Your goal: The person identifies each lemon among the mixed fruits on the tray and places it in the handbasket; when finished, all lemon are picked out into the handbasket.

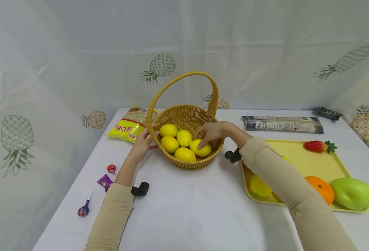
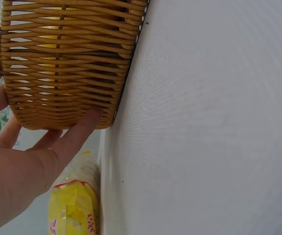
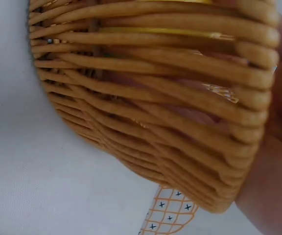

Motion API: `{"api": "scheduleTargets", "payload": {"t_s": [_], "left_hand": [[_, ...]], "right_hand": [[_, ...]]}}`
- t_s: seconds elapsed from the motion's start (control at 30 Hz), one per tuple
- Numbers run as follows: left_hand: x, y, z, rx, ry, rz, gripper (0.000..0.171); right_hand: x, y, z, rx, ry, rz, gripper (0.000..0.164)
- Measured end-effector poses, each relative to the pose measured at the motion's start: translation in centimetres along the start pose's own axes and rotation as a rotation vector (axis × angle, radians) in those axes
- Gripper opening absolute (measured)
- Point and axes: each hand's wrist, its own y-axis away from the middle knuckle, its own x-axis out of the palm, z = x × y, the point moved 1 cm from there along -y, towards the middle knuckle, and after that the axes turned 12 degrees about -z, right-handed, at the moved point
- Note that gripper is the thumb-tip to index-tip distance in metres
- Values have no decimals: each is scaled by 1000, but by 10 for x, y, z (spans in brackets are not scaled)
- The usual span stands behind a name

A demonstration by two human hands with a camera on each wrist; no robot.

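In the head view a wicker basket [image 1: 190, 166] with a tall arched handle holds several lemons [image 1: 168, 144]. My right hand [image 1: 214, 132] reaches over the basket's right rim and holds a lemon [image 1: 202, 149] among the others, thumb on its top. The right wrist view shows mostly the woven wall [image 3: 146, 88], which hides the fingertips. At the basket's left side, my left hand [image 1: 141, 144] rests spread fingers against the outer wall beside the handle's base. Seen from the left wrist, one finger [image 2: 77, 132] lies along the lower weave, others farther round.
A yellow snack bag [image 1: 124, 129] lies behind my left hand. Lollipops [image 1: 83, 209] and a purple-wrapped candy [image 1: 105, 182] are at left. On the right, a yellow tray [image 1: 287, 144] bears a strawberry, an orange and a green apple, partly under my right sleeve. Behind it lies a long package [image 1: 283, 124].
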Motion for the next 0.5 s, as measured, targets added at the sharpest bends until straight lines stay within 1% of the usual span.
{"api": "scheduleTargets", "payload": {"t_s": [0.1, 0.2, 0.33, 0.43, 0.5], "left_hand": [[-1, 1, 3, -5, -1, -1, 51], [0, 1, 4, -4, -3, 3, 51], [0, 1, 2, 5, -2, 8, 52], [0, 1, 1, 4, -1, 4, 51], [0, 0, -1, 3, 0, 2, 50]], "right_hand": [[1, -2, -1, 4, 4, -2, 51], [-1, 0, -2, -4, -25, 10, 48], [-11, 7, -4, 2, -155, 26, 46], [-22, 15, -7, 0, -270, 28, 49], [-31, 24, -9, -18, -316, 13, 51]]}}
